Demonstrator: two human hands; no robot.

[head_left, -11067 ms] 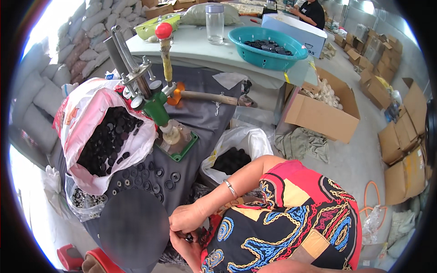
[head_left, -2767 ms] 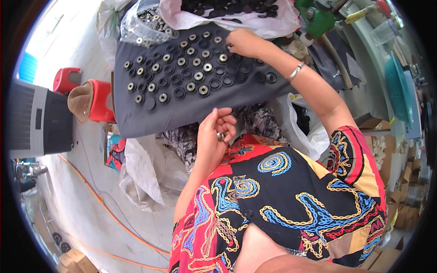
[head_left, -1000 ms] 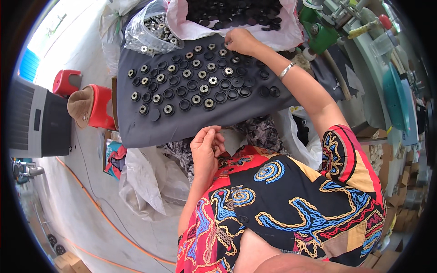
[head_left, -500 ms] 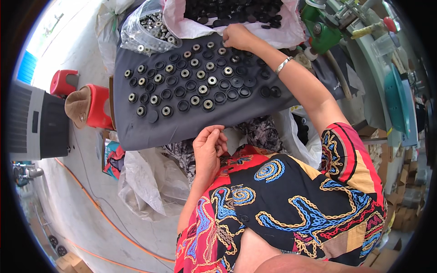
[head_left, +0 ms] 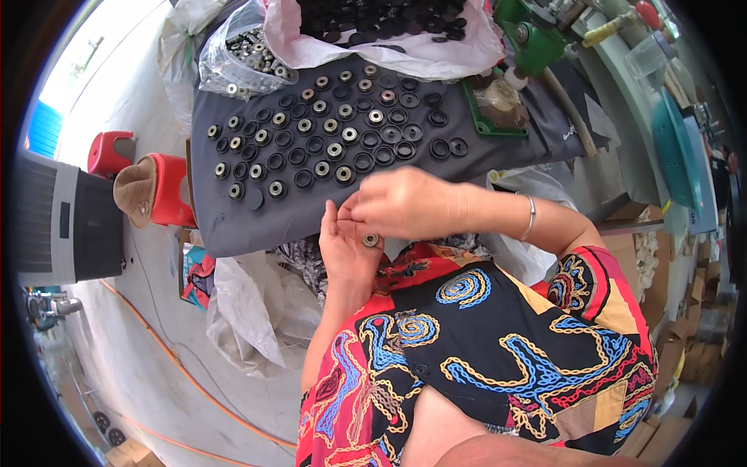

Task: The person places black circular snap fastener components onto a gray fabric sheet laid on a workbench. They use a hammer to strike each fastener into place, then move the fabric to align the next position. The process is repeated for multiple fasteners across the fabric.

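Note:
My left hand [head_left: 350,253] is turned palm up at the table's near edge, fingers curled upward. A small metal bearing [head_left: 370,240] rests in it by the base of the fingers. Right over it is my right hand [head_left: 408,204], smeared by motion; its bent fingertips are at the left fingers, and what they hold, if anything, is hidden. Beyond both hands, black plastic rings [head_left: 362,161] stand in rows on the dark cloth [head_left: 226,229]. Many rings on the left and middle have metal bearings [head_left: 322,170] seated in them; several at the right are bare.
A clear bag of metal bearings [head_left: 253,54] lies at the back left, beside a white sack [head_left: 311,54] of black parts. A green hand press [head_left: 533,43] with a green base [head_left: 498,109] stands back right. Red stools [head_left: 167,191] and a grey bin [head_left: 70,218] are on the left.
My right hand has come back from the table's far edge to my left hand. The left hand has opened from a closed pose, and a bearing now shows in it.

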